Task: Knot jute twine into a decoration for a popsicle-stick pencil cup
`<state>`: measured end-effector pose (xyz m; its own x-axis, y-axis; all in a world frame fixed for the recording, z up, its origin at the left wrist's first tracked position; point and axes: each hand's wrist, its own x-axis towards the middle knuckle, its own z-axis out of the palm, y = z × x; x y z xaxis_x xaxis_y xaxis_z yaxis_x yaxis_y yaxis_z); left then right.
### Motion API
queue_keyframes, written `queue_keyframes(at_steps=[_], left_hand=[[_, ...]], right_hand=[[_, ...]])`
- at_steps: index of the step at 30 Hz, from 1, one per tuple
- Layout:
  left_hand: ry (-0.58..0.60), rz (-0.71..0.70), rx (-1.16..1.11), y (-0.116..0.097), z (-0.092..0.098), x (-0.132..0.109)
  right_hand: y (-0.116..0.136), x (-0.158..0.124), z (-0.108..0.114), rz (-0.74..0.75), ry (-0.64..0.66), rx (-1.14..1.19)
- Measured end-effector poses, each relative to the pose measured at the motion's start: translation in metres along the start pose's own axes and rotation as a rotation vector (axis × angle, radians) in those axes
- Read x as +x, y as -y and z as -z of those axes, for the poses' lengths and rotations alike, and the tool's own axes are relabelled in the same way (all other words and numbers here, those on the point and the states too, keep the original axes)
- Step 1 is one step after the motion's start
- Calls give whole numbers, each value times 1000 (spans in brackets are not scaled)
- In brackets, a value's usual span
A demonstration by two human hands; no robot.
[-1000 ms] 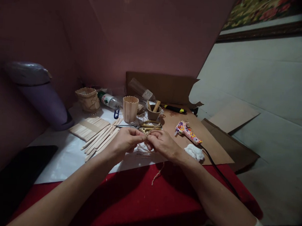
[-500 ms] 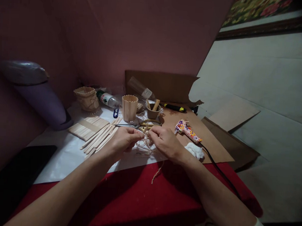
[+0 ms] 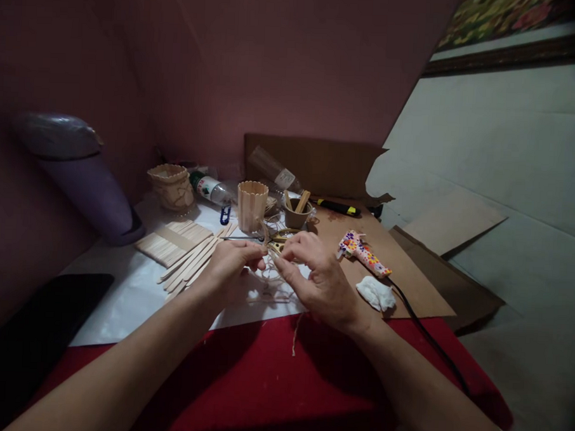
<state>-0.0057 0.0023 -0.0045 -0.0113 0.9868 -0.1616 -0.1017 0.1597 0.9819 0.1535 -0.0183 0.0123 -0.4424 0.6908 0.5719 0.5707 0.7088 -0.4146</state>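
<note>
Twine (image 3: 271, 285), pale and thin, lies in loose loops on a white sheet (image 3: 122, 297) at the middle of the surface (image 3: 261, 386), between the person's two hands. One frayed end hangs down over the red cloth at the near edge. The left hand (image 3: 232, 267) has its fingers (image 3: 254, 257) pressed together, pinching a strand. The right hand (image 3: 320, 277) pinches the same strand between thumb and forefinger, just beside the left fingertips, with its other fingers loosely curled above. Both forearms reach in from the bottom of the view.

Just behind the hands lie scissors (image 3: 279, 242) with gold handles, partly hidden by the fingers. To the left of the hands, loose craft sticks (image 3: 192, 265) fan out on the sheet, beside a flat panel of joined sticks (image 3: 174, 242). Behind the scissors stands an upright cup made of sticks (image 3: 251, 205). A small brown cup (image 3: 297, 214) holding a few sticks stands just to its right.

On brown cardboard (image 3: 408, 284) to the right lie a flowered glue gun (image 3: 363, 254) with a black cord (image 3: 425, 339), and a white wad (image 3: 377, 293) near it.
</note>
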Motion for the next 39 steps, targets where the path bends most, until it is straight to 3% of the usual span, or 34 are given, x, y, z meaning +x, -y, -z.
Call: queue_keyframes(at_steps=[4,7,12,14,16,20,23,26,29,36,39], left_hand=[[34,102,-120,-1,0,0],[56,150,-219,-2,1,1],[47,145,-265,-7,4,3],[6,109,-223,-8,3,2],[-50,57,-150,-7,2,1],[-138,-9,-50,-3,0,0],[-94,21,-96,2,-2,-1],[17,51,-184,7,-4,-2],[46,22,-203,11,-6,-2],[-5,-124,-57,12,-7,1],[11,-165,-9,9,-8,-1]], right_hand=[[1,0,0,170,200,-71],[1,-3,-2,210,331,-182],[-13,-5,-4,9,397,-420],[-24,-3,-1,-148,303,-550],[-34,0,5,-273,128,-681],[-35,5,16,-314,-245,-758],[-23,5,12,-220,-317,-556],[-13,4,-4,-181,-121,-215],[-10,2,-20,-239,29,27],[-24,10,-34,-572,15,581],[-29,11,-34,-627,73,765]])
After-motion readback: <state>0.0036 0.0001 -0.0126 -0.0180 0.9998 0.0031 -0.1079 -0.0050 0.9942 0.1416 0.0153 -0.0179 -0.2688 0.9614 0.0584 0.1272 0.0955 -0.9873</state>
